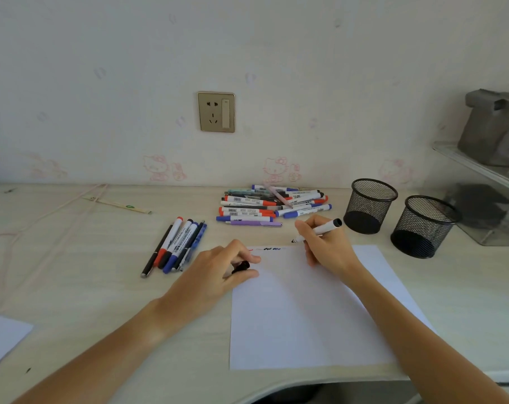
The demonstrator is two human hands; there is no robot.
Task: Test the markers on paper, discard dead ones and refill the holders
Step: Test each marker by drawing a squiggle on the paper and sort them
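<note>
Head view, looking forward and down onto a pale wood-grain desk [81, 287] set against a wall. A white sheet of paper [299, 316] lies flat at centre, its near edge close to the desk's front rim; a short row of test scribbles [272, 249], red at the left and dark further right, runs along its far edge. The right hand [326, 246] grips an uncapped black marker [317, 230] in a writing hold, fingers curled round the white barrel, the tip pointing left and hovering at or just past the paper's far edge; whether the tip touches the surface cannot be told. The left hand [218, 269] rests on the paper's left far corner, fingers curled round a small black cap [241, 266] pinched against the thumb. To the left of the paper, a small group of tested pens and markers [174, 246] lies side by side, roughly parallel and slanting toward the far right. Beyond the paper, near the wall, a loose pile of markers [270, 205] with red, blue, black and purple caps lies stacked mostly crosswise. Two black mesh holders [369, 205] and [425, 225] stand upright to the right of the pile, near each other, both showing dark interiors. Further items: a brass-coloured wall socket [216, 112] above the pile, a wrapped pair of chopsticks [116, 204] at far left, a second sheet's corner [2, 336] at the near left edge, and a clear shelf unit [480, 167] at far right carrying a grey bag [492, 129].
</note>
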